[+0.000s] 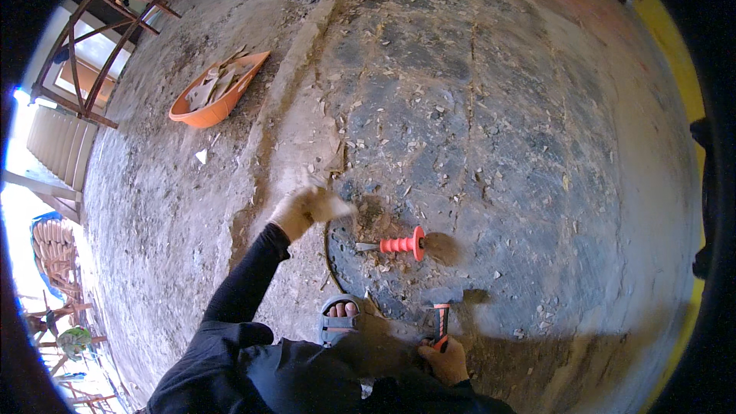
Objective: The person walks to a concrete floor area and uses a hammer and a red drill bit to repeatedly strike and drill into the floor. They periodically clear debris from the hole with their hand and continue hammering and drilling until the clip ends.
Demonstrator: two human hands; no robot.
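My left hand (295, 213), in a pale work glove, reaches out over the floor left of the chisel. Its fingers close on a flat pale shard (335, 205), smeared by motion, that looks like broken tile. Lower right, my right hand (448, 363) is wrapped around the orange-and-black handle of a hammer (441, 322), its head pointing away from me. Between the hands, a chisel (399, 244) with a ribbed red grip and round hand guard lies on the rubble-strewn floor, its metal blade toward the left.
An orange plastic basin (211, 113) filled with broken pieces stands on the floor at the far left. Beyond it rises a wooden trestle (88, 46). A raised mortar ridge (295, 77) runs along the floor, and small chips are scattered widely. My sandalled foot (340, 320) is close by.
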